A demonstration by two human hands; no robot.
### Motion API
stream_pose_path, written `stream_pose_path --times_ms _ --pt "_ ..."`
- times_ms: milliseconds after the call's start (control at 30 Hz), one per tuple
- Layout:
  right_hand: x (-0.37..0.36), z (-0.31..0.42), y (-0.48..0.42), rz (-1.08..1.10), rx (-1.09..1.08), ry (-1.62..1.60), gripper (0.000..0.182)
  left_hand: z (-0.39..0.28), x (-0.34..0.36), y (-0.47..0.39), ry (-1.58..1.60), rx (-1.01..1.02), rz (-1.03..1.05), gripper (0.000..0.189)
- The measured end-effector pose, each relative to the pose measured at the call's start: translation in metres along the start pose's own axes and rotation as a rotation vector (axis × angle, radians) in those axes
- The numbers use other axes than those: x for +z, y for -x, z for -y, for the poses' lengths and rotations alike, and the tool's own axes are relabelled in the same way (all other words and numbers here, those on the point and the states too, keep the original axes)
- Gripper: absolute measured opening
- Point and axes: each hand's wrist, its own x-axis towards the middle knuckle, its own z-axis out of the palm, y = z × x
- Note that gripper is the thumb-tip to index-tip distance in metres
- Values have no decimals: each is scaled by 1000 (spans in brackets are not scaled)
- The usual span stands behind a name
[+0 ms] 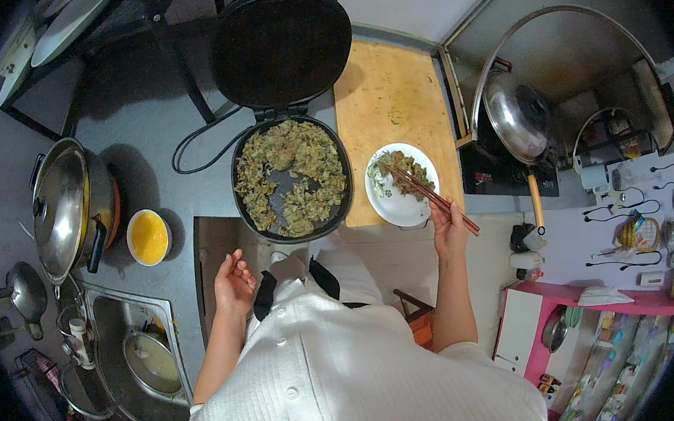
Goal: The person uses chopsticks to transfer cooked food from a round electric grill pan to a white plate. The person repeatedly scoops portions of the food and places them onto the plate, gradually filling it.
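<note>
My right hand (450, 230) grips a pair of brown chopsticks (435, 195). Their tips rest in the greenish-brown cooked food on a white plate (393, 209), which has a green pattern near its rim. My left hand (236, 282) hangs in front of my body with nothing in it, its fingers loosely curled and apart. Ahead of me stands an electric griddle (349, 209), its round black lid (281, 45) raised. Greenish chopped food (308, 147) lies in its pan around a bare patch near the middle.
The plate sits at the near edge of a wooden board (390, 93). Left are a bowl of yellow liquid (149, 237), a lidded pot (64, 211) and a steel sink (142, 300) holding a basin. A lidded wok (520, 119) stands right. The griddle's cord (189, 148) loops over the counter.
</note>
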Motion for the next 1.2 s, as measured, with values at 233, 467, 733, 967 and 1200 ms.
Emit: stream_pose_path --times_ms 233,467,733,967,1200 --pt "-4 -13 -10 -11 -70 271 24 1 -2 -4 -63 -11 30 22" --pt "33 41 5 114 -262 670 24 -1 -2 1 -59 11 11 22" --pt "103 -36 27 503 72 660 26 1 8 6 -18 23 5 22" --pt "123 -68 29 529 108 627 27 -2 -6 10 32 40 -19 22" --pt "134 -76 24 414 189 459 28 -6 -9 9 38 41 -27 21"
